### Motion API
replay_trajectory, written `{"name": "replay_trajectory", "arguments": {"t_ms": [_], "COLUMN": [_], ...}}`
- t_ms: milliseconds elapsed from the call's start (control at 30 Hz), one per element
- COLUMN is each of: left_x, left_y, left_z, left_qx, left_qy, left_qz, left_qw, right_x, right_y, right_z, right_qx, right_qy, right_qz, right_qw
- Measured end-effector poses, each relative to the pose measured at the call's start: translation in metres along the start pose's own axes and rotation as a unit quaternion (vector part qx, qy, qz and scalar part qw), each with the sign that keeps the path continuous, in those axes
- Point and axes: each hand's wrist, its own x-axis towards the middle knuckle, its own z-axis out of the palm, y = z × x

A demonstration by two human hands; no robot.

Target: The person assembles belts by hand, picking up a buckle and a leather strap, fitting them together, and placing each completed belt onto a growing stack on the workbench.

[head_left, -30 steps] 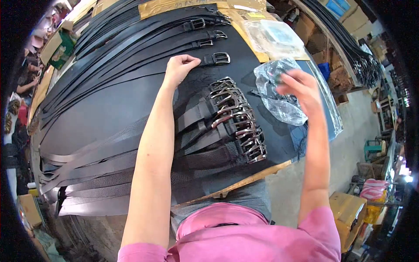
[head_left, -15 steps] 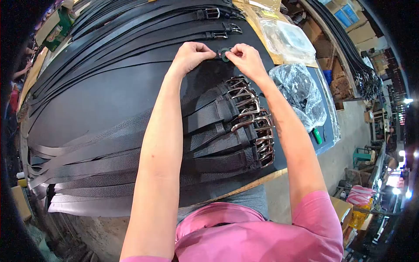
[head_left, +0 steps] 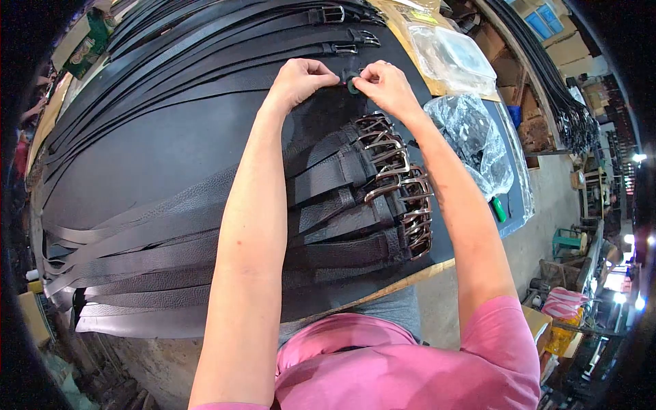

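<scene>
My left hand and my right hand meet near the far part of the table, fingers pinched at a small dark round piece. What exactly each fingertip holds is too small to make out. Just beyond them lie black belts with silver buckles. Nearer to me, a thick bundle of black leather belts spreads across the table, its metal buckles stacked at the right end, below my hands.
A clear plastic bag with dark pieces lies right of my right arm, beside a green object. Behind it is a clear plastic container. More belts hang at the right. Another person's hand shows far left.
Both hands stay nearly in place, with a slight shift of the fingers around the small dark piece. The view has moved slightly.
</scene>
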Motion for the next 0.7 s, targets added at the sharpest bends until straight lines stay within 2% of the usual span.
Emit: {"name": "replay_trajectory", "arguments": {"t_ms": [167, 267, 333, 367, 467, 500, 600, 633, 700], "left_x": [-0.002, -0.004, -0.005, -0.005, -0.018, -0.009, 0.017, 0.023, 0.03], "left_y": [0.002, 0.003, 0.005, 0.006, 0.03, 0.017, 0.012, 0.015, 0.014], "left_z": [-0.002, -0.005, -0.008, -0.007, 0.004, 0.01, 0.022, 0.026, 0.037], "left_qx": [0.0, -0.006, -0.007, 0.022, 0.085, 0.079, 0.166, 0.204, 0.217], "left_qy": [-0.013, -0.057, -0.116, -0.131, -0.041, 0.004, 0.084, 0.111, 0.12], "left_qz": [-0.018, 0.006, 0.043, 0.035, 0.008, 0.061, 0.132, 0.182, 0.207], "left_qw": [1.0, 0.998, 0.992, 0.99, 0.995, 0.995, 0.974, 0.955, 0.946], "right_x": [-0.001, 0.0, 0.005, 0.006, 0.011, 0.01, 0.013, 0.013, 0.009], "right_y": [0.0, 0.004, 0.017, 0.024, 0.04, 0.04, 0.046, 0.046, 0.046], "right_z": [0.001, -0.004, -0.007, -0.009, 0.0, 0.003, 0.017, 0.018, 0.021], "right_qx": [0.0, 0.062, 0.16, 0.222, 0.407, 0.429, 0.403, 0.403, 0.403], "right_qy": [0.005, 0.031, 0.02, 0.038, 0.126, 0.131, 0.169, 0.18, 0.191], "right_qz": [-0.013, 0.0, 0.08, 0.091, 0.094, 0.115, 0.116, 0.104, 0.103], "right_qw": [1.0, 0.998, 0.984, 0.97, 0.9, 0.886, 0.892, 0.891, 0.889]}}
